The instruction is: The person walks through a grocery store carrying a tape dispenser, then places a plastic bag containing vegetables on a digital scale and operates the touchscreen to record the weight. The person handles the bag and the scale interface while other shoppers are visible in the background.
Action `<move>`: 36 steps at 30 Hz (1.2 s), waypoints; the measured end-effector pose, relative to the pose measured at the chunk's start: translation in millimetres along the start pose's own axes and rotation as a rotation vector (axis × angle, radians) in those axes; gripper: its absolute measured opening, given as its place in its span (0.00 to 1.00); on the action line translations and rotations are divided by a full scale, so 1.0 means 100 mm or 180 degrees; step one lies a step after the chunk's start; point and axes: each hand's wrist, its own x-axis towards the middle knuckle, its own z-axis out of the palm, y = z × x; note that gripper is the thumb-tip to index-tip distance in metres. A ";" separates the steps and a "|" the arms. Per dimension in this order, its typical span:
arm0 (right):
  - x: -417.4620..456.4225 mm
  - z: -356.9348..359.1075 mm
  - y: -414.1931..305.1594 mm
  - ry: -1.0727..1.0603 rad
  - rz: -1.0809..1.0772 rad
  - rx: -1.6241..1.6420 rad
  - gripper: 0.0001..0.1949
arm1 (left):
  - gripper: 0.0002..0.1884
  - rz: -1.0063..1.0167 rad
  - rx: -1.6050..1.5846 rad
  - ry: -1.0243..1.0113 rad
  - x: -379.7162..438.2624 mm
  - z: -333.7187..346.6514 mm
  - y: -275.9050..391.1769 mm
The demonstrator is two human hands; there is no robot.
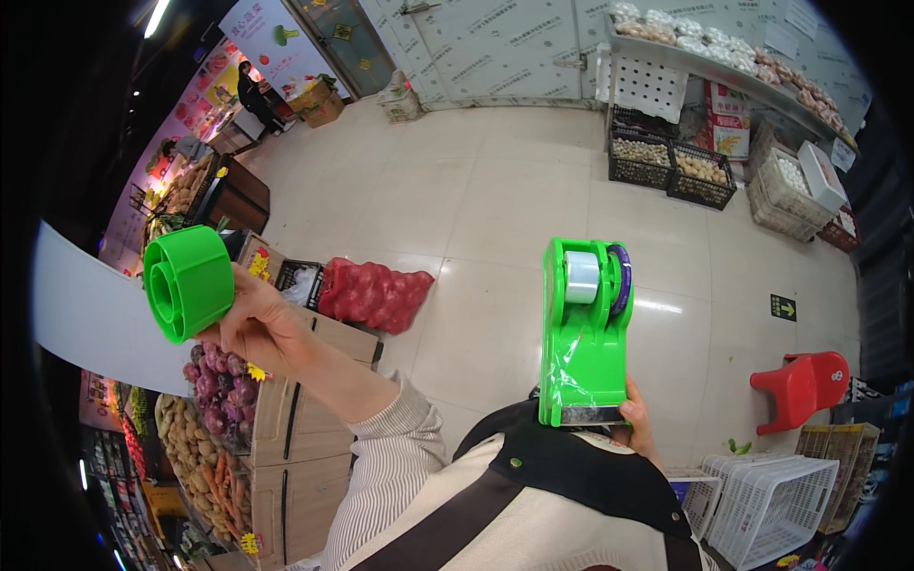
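Note:
My left hand [257,321] is stretched out to the left and grips a green plastic tape core [196,278], its hollow end facing left. In my right hand [640,421] is a green plastic tape dispenser [585,350], gripped at its lower end in front of my apron. A roll of clear tape [582,276] sits in its upper part, with a narrow purple roll [620,278] beside it. A metal edge [591,415] runs across the dispenser's near end. Most of my right hand's fingers are hidden behind the dispenser.
Red onions [221,385] and potatoes [182,428] fill a wooden stand at left. A red mesh sack [371,292] lies on the tiled floor. A red stool [803,389] and white plastic crates [771,507] stand at right. A person [255,96] stands far back left.

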 end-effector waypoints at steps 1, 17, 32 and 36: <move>-0.01 0.02 -0.01 -0.0004 0.0003 0.0014 0.43 | 0.11 -0.0074 -0.0375 0.0013 0.03 0.01 -0.02; 0.02 0.05 0.03 -0.0068 -0.0186 -0.0021 0.42 | 0.25 0.1948 0.4002 -0.0637 0.08 -0.05 -0.11; 0.01 0.09 0.00 -0.0047 -0.0164 -0.0214 0.41 | 0.22 -0.1217 0.6786 -0.0898 -0.81 -1.01 -0.43; 0.04 0.10 -0.03 -0.0086 -0.0222 -0.0215 0.41 | 0.21 -0.2393 0.6279 -0.0927 -1.13 -1.33 -0.66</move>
